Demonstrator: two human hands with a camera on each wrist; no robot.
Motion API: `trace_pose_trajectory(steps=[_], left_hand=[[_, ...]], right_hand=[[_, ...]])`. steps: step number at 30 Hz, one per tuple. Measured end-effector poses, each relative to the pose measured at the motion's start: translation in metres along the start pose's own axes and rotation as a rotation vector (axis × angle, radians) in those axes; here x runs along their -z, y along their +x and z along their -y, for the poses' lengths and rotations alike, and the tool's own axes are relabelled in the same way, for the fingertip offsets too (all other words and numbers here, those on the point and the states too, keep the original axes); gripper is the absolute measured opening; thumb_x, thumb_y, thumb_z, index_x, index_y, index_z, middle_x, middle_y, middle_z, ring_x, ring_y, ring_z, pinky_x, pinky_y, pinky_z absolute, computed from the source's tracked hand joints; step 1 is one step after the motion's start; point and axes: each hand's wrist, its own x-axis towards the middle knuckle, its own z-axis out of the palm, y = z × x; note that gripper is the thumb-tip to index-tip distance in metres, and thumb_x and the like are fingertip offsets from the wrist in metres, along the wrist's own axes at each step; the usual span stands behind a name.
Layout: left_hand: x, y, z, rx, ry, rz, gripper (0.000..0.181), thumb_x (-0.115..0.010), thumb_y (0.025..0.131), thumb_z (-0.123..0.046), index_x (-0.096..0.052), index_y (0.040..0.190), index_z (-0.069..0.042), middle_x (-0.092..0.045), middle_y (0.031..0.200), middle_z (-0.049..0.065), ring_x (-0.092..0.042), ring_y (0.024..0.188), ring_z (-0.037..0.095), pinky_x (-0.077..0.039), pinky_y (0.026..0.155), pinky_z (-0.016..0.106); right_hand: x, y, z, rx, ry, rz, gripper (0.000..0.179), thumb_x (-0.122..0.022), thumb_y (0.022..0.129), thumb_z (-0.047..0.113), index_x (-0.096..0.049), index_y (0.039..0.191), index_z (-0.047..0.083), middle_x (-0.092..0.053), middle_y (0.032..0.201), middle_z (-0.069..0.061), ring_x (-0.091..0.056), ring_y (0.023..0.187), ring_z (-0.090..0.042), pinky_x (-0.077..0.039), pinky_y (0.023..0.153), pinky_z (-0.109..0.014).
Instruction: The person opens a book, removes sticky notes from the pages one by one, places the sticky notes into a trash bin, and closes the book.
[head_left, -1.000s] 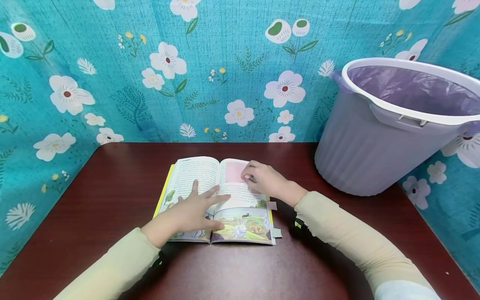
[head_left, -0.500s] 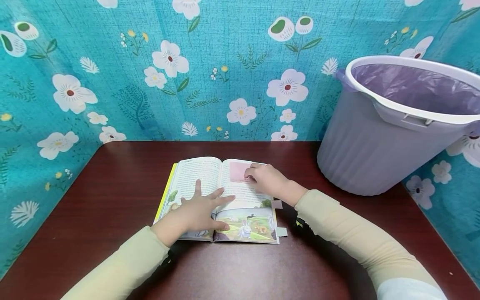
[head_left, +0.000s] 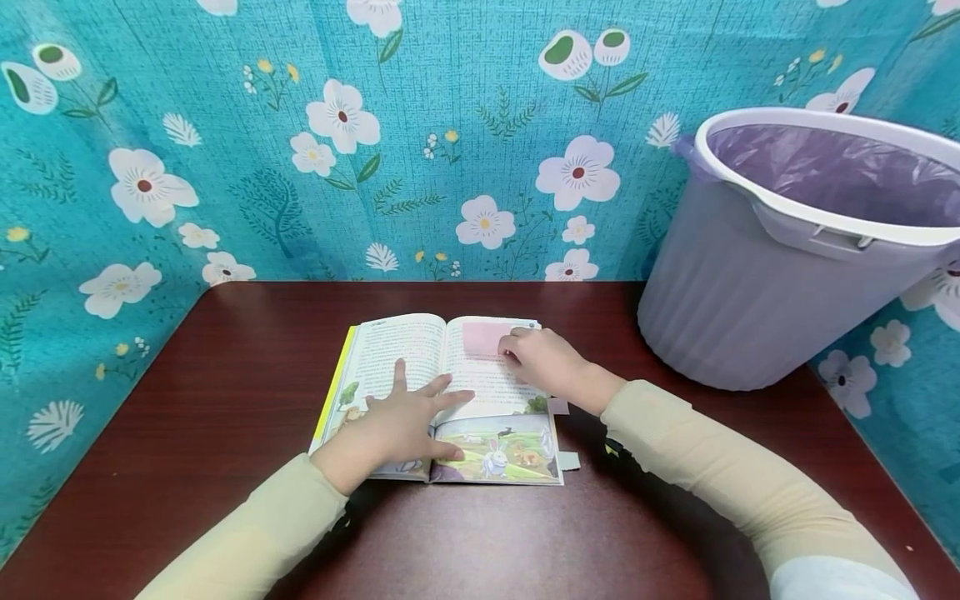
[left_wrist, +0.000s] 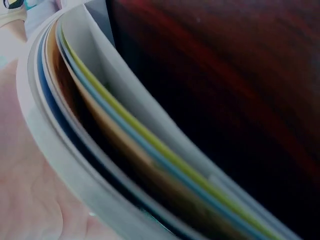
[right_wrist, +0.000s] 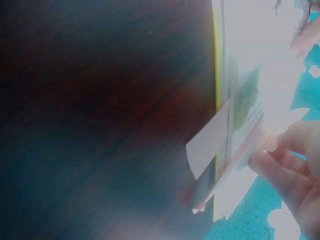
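One open book (head_left: 517, 458) was spanned by the left hand (head_left: 399, 423), its fingers spread wide. High on the right page (head_left: 487, 387), a pink sheet (head_left: 483, 335) was apparently pinched at its edge by the thumb and fingertips of the right hand (head_left: 546, 360). By judgement, a grip was secured, but the sheet was not yet freed; a pink tab (head_left: 559, 406) and a pale green tab (head_left: 570, 461) were left untouched.

Left arm (head_left: 240, 533): sleeved, reaching forward and inward. Left hand (head_left: 393, 429): back up, fingers spread wide, thumb held out. Right arm (head_left: 738, 475): sleeved, angled across from the right. Right hand (head_left: 546, 360): fingers curled, thumb and fingertips in a pinch. Hands apart; right farther forward than left.
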Motion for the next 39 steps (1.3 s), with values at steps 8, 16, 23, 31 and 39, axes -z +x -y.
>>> trace_pose_trajectory(steps=[8, 16, 23, 31, 39], left_hand=[[-0.001, 0.002, -0.004, 0.021, 0.035, -0.010, 0.079, -0.078, 0.084, -0.059, -0.046, 0.154, -0.042, -0.028, 0.167, 0.002, 0.007, 0.146, 0.062, -0.026, 0.090, 0.089], [0.000, 0.001, -0.006, 0.026, 0.038, 0.005, 0.080, -0.078, 0.085, -0.059, -0.044, 0.155, -0.041, -0.026, 0.168, 0.002, 0.008, 0.146, 0.062, -0.026, 0.090, 0.089], [0.001, -0.001, -0.008, 0.029, 0.036, 0.009, 0.080, -0.078, 0.085, -0.058, -0.045, 0.155, -0.040, -0.027, 0.168, 0.002, 0.008, 0.146, 0.062, -0.026, 0.090, 0.089], [0.000, 0.002, -0.007, 0.037, 0.031, 0.016, 0.081, -0.078, 0.085, -0.057, -0.044, 0.155, -0.041, -0.026, 0.168, 0.002, 0.009, 0.147, 0.061, -0.025, 0.091, 0.089], [0.000, 0.002, -0.008, 0.031, 0.044, 0.013, 0.080, -0.078, 0.085, -0.057, -0.044, 0.155, -0.040, -0.026, 0.168, 0.002, 0.008, 0.146, 0.062, -0.026, 0.090, 0.089]], right_hand=[[0.000, -0.004, -0.004, -0.004, 0.003, -0.057, 0.010, -0.076, 0.091, 0.004, -0.074, 0.100, 0.006, -0.073, 0.088, -0.007, -0.064, 0.067, -0.018, -0.058, 0.067, -0.033], [0.003, -0.005, -0.004, -0.049, 0.000, -0.017, 0.018, -0.080, 0.086, 0.002, -0.073, 0.103, 0.006, -0.070, 0.086, -0.006, -0.059, 0.069, -0.017, -0.056, 0.071, -0.033], [0.002, -0.006, -0.007, -0.034, 0.016, -0.041, 0.017, -0.078, 0.085, -0.001, -0.071, 0.098, 0.006, -0.065, 0.078, -0.002, -0.052, 0.065, -0.016, -0.051, 0.065, -0.030], [0.004, -0.005, -0.010, -0.032, 0.031, -0.103, 0.012, -0.077, 0.087, 0.000, -0.072, 0.096, 0.005, -0.070, 0.083, -0.007, -0.055, 0.064, -0.016, -0.055, 0.065, -0.032], [0.004, -0.008, -0.015, -0.011, 0.022, -0.165, 0.010, -0.078, 0.088, 0.001, -0.074, 0.096, 0.004, -0.072, 0.086, -0.009, -0.059, 0.065, -0.017, -0.056, 0.065, -0.033]])
